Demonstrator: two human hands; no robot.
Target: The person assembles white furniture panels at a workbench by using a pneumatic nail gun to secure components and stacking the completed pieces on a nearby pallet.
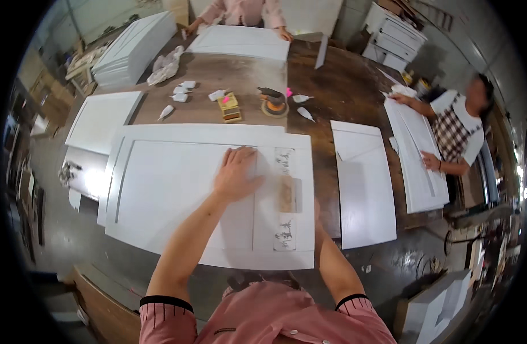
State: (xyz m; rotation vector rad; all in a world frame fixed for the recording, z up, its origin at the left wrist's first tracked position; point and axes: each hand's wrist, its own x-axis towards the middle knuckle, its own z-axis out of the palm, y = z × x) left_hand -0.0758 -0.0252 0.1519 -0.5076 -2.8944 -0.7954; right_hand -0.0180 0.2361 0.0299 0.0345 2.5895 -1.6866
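Observation:
A white cabinet door panel [183, 183] with a recessed middle lies in front of me, seemingly over another white panel. My left hand [236, 175] rests on it, palm down with the fingers stretched out. Along the panel's right part runs a pale strip with dark script [284, 233], and a tan rectangular patch [286, 195] sits at its middle. Beside the panel's right edge is my right hand [317, 213], mostly hidden by the panel, so its fingers do not show.
Beyond the panel stand an orange-and-black sander [273, 103], a small yellow box [229, 108] and several white glue bottles [182, 92]. A white board [364, 183] lies to the right. Co-workers handle panels [415, 146] at right and far side. Stacked white panels [134, 51] stand far left.

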